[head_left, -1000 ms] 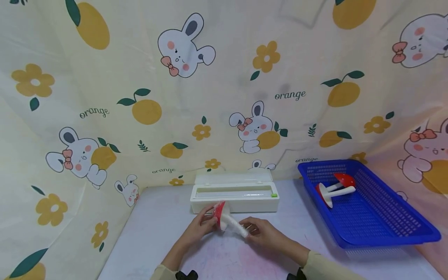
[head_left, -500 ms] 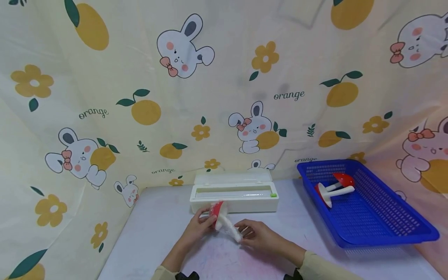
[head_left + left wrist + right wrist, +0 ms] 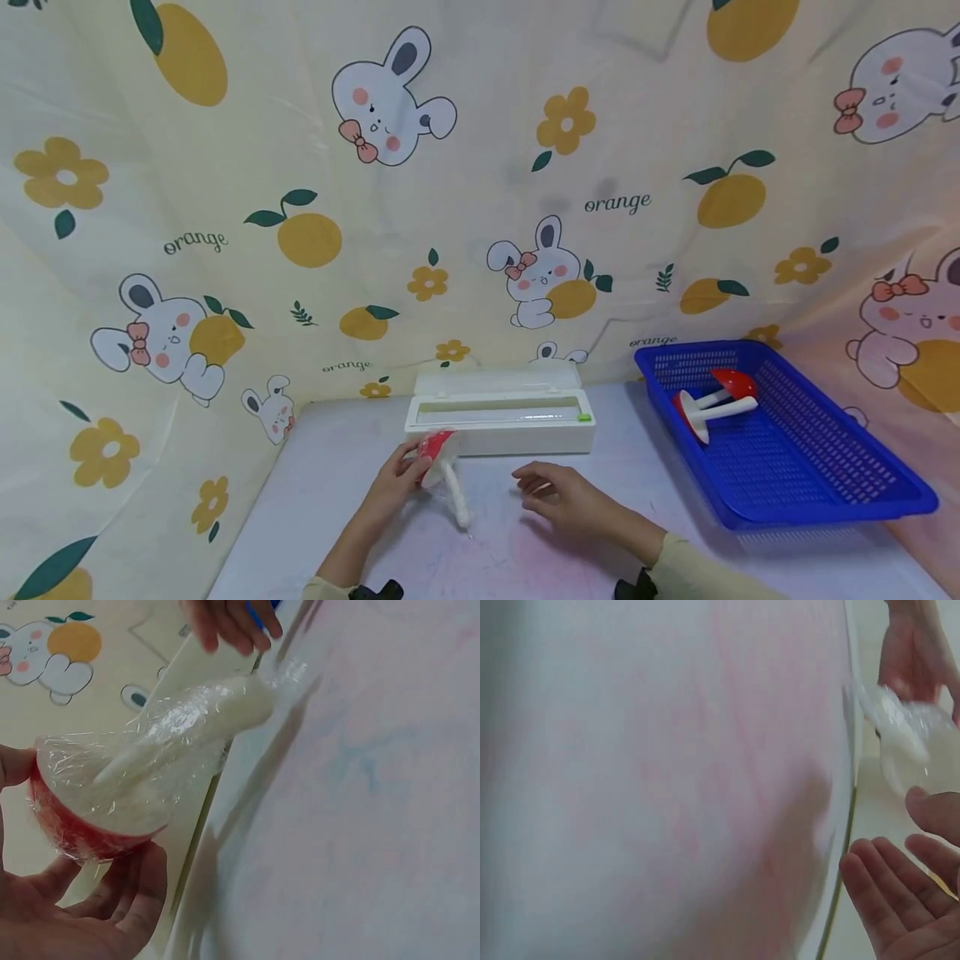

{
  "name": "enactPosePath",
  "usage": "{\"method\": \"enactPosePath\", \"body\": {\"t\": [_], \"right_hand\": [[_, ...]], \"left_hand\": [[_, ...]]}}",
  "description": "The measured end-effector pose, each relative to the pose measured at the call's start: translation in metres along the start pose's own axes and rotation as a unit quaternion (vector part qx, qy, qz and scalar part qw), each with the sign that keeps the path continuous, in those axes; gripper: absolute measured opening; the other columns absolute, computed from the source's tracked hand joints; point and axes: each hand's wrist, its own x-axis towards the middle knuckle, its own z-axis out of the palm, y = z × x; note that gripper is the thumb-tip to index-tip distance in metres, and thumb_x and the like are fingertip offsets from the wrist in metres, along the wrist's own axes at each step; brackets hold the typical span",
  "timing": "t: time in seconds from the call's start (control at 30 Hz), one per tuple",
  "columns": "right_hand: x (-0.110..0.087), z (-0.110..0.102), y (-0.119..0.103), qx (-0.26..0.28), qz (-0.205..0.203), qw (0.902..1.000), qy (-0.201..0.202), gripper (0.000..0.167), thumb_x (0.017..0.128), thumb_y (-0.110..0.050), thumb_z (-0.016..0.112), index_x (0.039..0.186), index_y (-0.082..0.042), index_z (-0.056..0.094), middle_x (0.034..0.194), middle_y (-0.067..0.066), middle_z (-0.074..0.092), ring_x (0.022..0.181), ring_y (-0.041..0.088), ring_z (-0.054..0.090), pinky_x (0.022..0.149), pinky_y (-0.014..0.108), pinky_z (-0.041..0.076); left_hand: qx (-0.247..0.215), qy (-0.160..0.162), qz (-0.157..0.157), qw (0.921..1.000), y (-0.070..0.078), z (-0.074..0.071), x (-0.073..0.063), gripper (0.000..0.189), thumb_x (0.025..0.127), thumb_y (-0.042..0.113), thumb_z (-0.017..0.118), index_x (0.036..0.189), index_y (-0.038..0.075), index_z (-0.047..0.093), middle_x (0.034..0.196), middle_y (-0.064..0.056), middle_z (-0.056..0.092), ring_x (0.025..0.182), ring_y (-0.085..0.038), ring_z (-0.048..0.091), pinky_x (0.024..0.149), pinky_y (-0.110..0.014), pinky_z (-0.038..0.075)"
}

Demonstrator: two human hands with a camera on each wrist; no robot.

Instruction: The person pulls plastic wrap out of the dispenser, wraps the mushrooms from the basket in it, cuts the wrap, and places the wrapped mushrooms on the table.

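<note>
My left hand (image 3: 392, 483) holds a toy mushroom (image 3: 450, 487) by its red cap, thumb on one side and fingers on the other. Clear plastic film wraps the whole mushroom (image 3: 97, 817), and a twisted tail of film sticks out past the end of the white stem. The stem points down and to the right in the head view. Apart from it, to the right, my right hand (image 3: 558, 500) hovers over the table with relaxed fingers and nothing in it. The right wrist view shows its fingers (image 3: 889, 892) loosely extended.
Behind the hands stands a white cling film dispenser (image 3: 502, 440) with its lid raised and a green slider at its right end. A blue plastic basket (image 3: 817, 467) at the right holds two unwrapped red-and-white mushrooms (image 3: 723, 408). A printed cloth (image 3: 465, 192) hangs behind the table.
My left hand has moved left with the wrapped mushroom, its stem now pointing more downward. My right hand has let go of the stem's film end and is apart from it.
</note>
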Motion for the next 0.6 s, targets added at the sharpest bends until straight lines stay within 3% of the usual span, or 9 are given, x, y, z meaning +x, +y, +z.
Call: {"method": "enactPosePath", "body": {"t": [0.13,0.3,0.4,0.6], "right_hand": [[-0.001,-0.012,0.004,-0.038,-0.058,0.9965,0.048,0.034,0.098,0.001,0.075,0.131,0.005,0.066,0.113,0.019,0.074,0.098,0.016,0.074,0.084,0.034,0.064],[-0.001,-0.034,0.005,-0.097,-0.113,0.9811,0.123,0.036,0.091,0.008,0.08,0.124,0.003,0.07,0.104,0.016,0.073,0.088,0.014,0.071,0.074,0.03,0.063],[-0.003,-0.047,0.005,-0.12,-0.105,0.9754,0.152,0.036,0.089,0.007,0.083,0.123,0.0,0.071,0.103,0.012,0.073,0.087,0.011,0.07,0.073,0.031,0.063],[-0.004,-0.068,0.006,-0.16,-0.051,0.9653,0.2,0.036,0.087,0.003,0.087,0.119,-0.009,0.076,0.105,0.004,0.072,0.088,0.008,0.066,0.076,0.038,0.065]], "left_hand": [[0.026,0.016,-0.003,0.9995,0.002,-0.017,-0.004,0.054,0.107,0.033,0.068,0.153,0.008,0.052,0.136,-0.023,0.067,0.115,-0.027,0.066,0.094,-0.041,0.06],[0.073,0.035,-0.015,0.9966,0.009,-0.038,-0.007,0.059,0.106,0.041,0.068,0.155,0.013,0.052,0.142,-0.022,0.062,0.121,-0.03,0.064,0.099,-0.045,0.059],[0.09,0.043,-0.025,0.9947,0.011,-0.048,-0.008,0.063,0.106,0.044,0.068,0.157,0.013,0.05,0.145,-0.023,0.06,0.124,-0.033,0.062,0.101,-0.047,0.059],[0.111,0.051,-0.041,0.9916,0.013,-0.065,-0.009,0.069,0.105,0.049,0.067,0.161,0.014,0.046,0.152,-0.024,0.055,0.131,-0.038,0.057,0.104,-0.048,0.058]]}}
